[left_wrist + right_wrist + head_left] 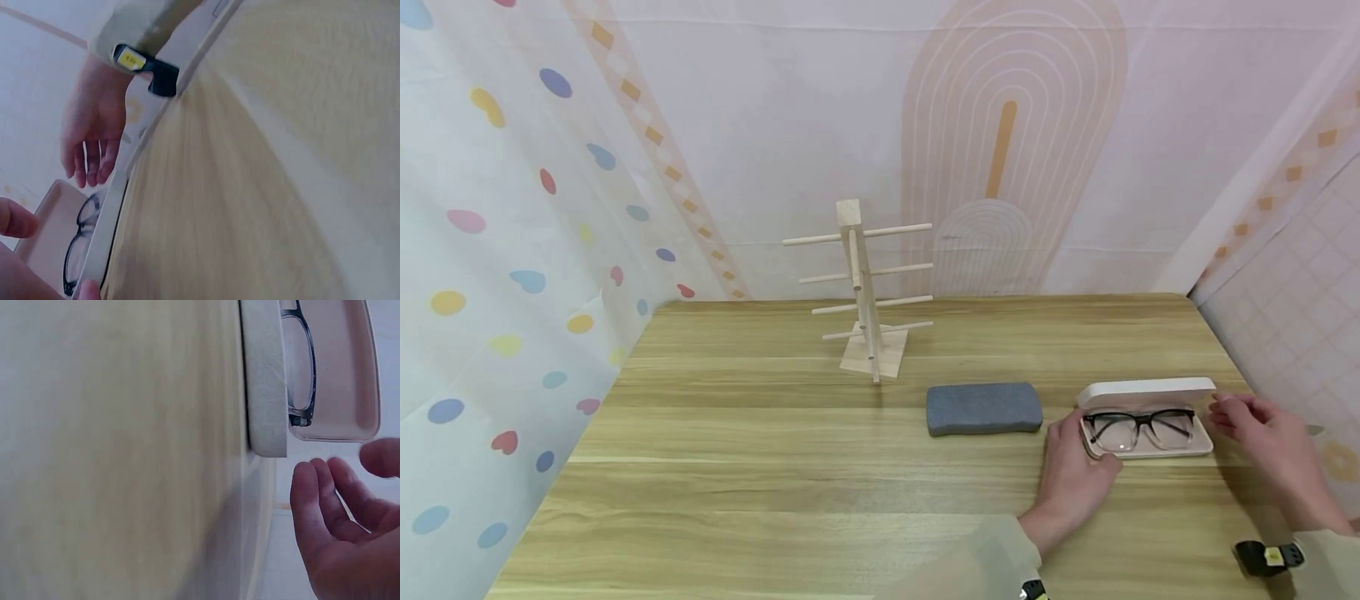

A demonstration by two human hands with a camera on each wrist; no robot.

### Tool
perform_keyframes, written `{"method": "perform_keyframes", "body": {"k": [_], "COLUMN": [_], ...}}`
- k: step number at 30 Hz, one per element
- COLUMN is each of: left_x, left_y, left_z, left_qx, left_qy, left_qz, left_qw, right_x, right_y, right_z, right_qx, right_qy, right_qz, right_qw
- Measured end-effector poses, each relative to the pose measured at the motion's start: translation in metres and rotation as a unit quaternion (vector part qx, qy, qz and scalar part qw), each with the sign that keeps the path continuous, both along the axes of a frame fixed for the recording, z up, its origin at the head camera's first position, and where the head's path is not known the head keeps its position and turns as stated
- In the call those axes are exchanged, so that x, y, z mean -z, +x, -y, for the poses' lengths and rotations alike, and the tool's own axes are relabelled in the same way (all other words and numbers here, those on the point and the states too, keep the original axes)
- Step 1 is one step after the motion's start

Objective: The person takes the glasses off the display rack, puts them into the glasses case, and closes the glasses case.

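Lower right of head view: open white glasses case, black glasses inside. Left hand steadies case's left end, fingers resting on it. Right hand relaxed, empty, just beside right end. Likely step: case opened; next, pinch frame and lift clear.

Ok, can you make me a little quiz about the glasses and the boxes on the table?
1. True or false: the white case is open with the black-framed glasses lying inside.
2. What stands behind the grey case on the table? A) a lamp B) a wooden rack with pegs C) a cup
3. Fill in: the left hand touches the white case at its ____ end, as seen from the head camera, while the right hand is just beside the other end, fingers relaxed.

Key: 1 true; 2 B, the wooden rack; 3 left.
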State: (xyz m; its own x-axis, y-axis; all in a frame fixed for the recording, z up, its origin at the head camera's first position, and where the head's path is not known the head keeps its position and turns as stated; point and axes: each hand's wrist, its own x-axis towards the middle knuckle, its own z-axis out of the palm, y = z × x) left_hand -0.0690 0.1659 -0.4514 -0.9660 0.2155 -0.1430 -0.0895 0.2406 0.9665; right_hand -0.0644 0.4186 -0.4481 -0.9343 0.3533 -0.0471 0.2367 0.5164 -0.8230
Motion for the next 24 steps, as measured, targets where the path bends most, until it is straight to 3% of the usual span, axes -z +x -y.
{"method": "perform_keyframes", "body": {"k": [4, 8, 12, 17, 24], "left_x": [-0.002, -0.004, -0.007, -0.01, -0.009], "left_y": [0.004, 0.001, -0.006, -0.015, -0.024], "left_z": [-0.001, -0.002, -0.005, -0.011, -0.016], "left_qx": [-0.008, -0.012, -0.007, -0.024, -0.028], "left_qy": [0.016, 0.032, 0.039, 0.042, 0.03], "left_qz": [0.009, 0.0, 0.003, 0.01, 0.019], "left_qw": [0.9998, 0.9994, 0.9992, 0.9988, 0.999], "right_x": [0.001, -0.002, -0.003, -0.005, -0.005], "right_y": [-0.002, -0.004, -0.008, -0.013, -0.013], "right_z": [0.001, -0.001, 0.002, 0.005, 0.002], "right_qx": [0.002, -0.036, -0.06, -0.08, -0.102], "right_qy": [-0.061, -0.084, -0.08, -0.052, -0.032], "right_qz": [-0.053, -0.074, -0.055, -0.008, 0.002], "right_qw": [0.997, 0.993, 0.994, 0.995, 0.994]}}
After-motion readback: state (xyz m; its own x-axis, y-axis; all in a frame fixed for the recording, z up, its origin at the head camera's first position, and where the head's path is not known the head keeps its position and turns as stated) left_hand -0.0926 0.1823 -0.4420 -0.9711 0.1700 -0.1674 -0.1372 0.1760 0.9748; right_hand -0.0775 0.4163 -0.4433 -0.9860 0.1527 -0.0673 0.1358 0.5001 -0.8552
